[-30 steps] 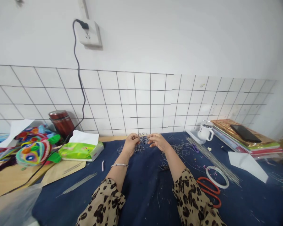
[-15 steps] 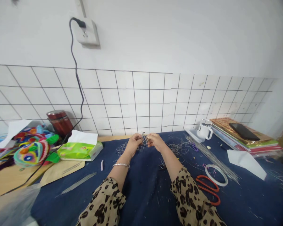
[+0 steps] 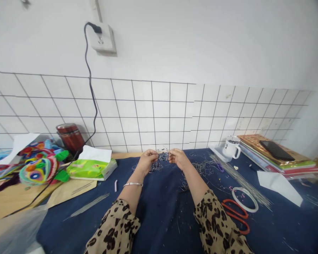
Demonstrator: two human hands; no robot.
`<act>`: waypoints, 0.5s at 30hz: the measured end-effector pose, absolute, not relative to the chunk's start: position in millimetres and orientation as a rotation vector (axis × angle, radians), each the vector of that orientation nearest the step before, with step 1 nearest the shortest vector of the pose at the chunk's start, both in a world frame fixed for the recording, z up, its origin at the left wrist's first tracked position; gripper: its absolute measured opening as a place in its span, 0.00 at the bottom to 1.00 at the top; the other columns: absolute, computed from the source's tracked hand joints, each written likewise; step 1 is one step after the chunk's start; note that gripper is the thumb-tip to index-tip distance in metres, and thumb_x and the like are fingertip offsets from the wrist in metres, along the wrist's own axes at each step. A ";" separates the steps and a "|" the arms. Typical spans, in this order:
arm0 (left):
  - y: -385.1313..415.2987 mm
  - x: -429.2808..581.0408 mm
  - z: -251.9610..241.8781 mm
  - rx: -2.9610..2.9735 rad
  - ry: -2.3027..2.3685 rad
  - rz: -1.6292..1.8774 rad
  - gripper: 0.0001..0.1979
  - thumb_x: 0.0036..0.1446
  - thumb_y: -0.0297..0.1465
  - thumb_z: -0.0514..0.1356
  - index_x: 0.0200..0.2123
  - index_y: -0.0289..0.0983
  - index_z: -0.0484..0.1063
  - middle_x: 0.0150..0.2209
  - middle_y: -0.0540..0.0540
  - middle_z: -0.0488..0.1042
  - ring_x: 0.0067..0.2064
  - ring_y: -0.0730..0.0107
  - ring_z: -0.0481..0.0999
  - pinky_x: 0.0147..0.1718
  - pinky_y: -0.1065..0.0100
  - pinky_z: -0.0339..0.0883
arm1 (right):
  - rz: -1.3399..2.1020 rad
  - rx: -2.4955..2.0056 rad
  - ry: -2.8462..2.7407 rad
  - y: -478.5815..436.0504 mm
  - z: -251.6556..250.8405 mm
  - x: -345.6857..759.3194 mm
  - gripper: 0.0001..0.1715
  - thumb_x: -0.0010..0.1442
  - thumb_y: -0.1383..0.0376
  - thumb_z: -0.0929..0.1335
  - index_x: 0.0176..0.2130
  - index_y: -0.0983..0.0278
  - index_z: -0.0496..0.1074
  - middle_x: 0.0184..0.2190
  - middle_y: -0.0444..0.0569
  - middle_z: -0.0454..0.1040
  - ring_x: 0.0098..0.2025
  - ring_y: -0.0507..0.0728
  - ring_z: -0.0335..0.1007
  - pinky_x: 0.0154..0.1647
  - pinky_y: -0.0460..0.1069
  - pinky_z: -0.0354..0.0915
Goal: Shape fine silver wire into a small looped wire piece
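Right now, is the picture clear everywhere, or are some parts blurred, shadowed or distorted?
Head view: soft shadow under the wall socket; head view, centre: wirework between the fingers too small to resolve; head view, left: wall tiles look skewed; head view, right: upper corner darkened.

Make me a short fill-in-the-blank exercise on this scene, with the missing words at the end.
1. The left hand and the right hand hold the wire piece ____ them.
2. The silver bangle is worn on the ____ side.
3. The cloth beneath the hands is dark ____.
4. The mug with dark marks is ____.

Missing words: between; left; blue; white.
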State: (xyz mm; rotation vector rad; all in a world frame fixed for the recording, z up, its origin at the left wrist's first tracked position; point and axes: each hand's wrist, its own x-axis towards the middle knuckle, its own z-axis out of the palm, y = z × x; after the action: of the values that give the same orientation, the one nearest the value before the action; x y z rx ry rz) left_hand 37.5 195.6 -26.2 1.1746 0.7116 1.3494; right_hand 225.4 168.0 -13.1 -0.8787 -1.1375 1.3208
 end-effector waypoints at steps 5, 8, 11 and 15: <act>194.5 33.7 -21.6 1.170 0.726 1.316 0.12 0.36 0.28 0.67 0.26 0.35 0.67 0.24 0.50 0.72 0.23 0.77 0.69 0.22 0.74 0.62 | 1.338 -0.880 -1.155 165.5 -7.3 229.3 0.15 0.48 0.58 0.71 0.32 0.67 0.68 0.27 0.47 0.72 0.24 0.49 0.68 0.23 0.45 0.66; 194.7 33.3 -20.6 1.151 0.738 1.286 0.12 0.37 0.29 0.67 0.26 0.34 0.68 0.23 0.49 0.71 0.23 0.75 0.70 0.21 0.75 0.61 | 1.345 -0.892 -1.145 166.8 -7.1 230.4 0.16 0.48 0.58 0.71 0.33 0.66 0.69 0.27 0.46 0.72 0.23 0.49 0.67 0.22 0.45 0.66; 195.1 34.5 -20.6 1.118 0.750 1.254 0.13 0.37 0.29 0.67 0.27 0.34 0.68 0.22 0.50 0.70 0.25 0.73 0.72 0.19 0.76 0.60 | 1.358 -0.913 -1.126 168.5 -8.0 231.4 0.16 0.49 0.58 0.71 0.34 0.67 0.69 0.27 0.47 0.72 0.23 0.49 0.67 0.21 0.44 0.66; 196.4 36.0 -20.4 1.067 0.774 1.219 0.12 0.39 0.29 0.67 0.27 0.34 0.68 0.22 0.49 0.71 0.25 0.72 0.73 0.18 0.76 0.61 | 1.391 -0.940 -1.108 168.9 -7.6 233.5 0.15 0.51 0.58 0.70 0.36 0.67 0.70 0.29 0.49 0.73 0.23 0.49 0.67 0.21 0.44 0.66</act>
State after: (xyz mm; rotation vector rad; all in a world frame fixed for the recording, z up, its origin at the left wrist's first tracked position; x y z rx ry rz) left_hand 36.0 196.4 -20.4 1.0666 0.7739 1.2190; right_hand 233.5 168.9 -7.6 -0.9405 -1.1084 1.3910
